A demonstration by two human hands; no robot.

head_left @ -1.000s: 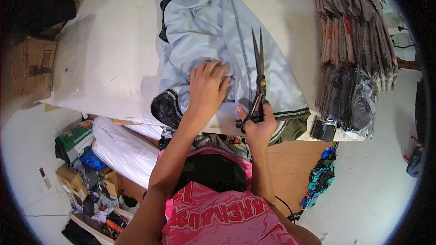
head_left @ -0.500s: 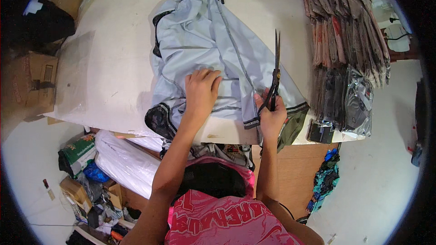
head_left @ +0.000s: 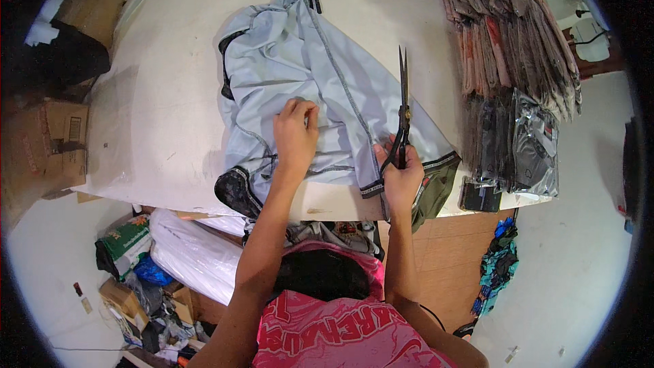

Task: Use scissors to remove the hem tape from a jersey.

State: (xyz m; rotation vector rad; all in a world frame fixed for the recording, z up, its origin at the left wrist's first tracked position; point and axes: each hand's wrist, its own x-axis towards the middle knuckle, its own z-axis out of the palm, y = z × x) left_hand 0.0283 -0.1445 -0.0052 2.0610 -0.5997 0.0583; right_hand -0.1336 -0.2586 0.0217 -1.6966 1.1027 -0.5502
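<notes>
A pale grey-blue garment [head_left: 272,61] lies inside out on the table, its dark seams and black trims showing. At its lower right, a dark olive part [head_left: 439,194] hangs over the table's near edge. My right hand [head_left: 403,176] is closed around the handles of black scissors [head_left: 403,99], whose nearly closed blades point away from me. The thumb and fingers of that hand also lie against the garment's hem. Over the middle of the cloth, my left hand [head_left: 296,138] has its fingers curled together; whatever may be in them is hidden.
Stacks of plastic-bagged clothes [head_left: 507,48] line the table's right side, with a dark phone-like object [head_left: 479,196] at the near corner. A cardboard box [head_left: 51,143] stands at the left. Below the table's edge are white plastic-wrapped rolls [head_left: 194,255] and a patterned cloth heap [head_left: 497,266].
My left hand's fingers have drawn in more tightly and lifted slightly from the cloth. The right hand still grips the scissors at the hem. The whole view has shifted a little.
</notes>
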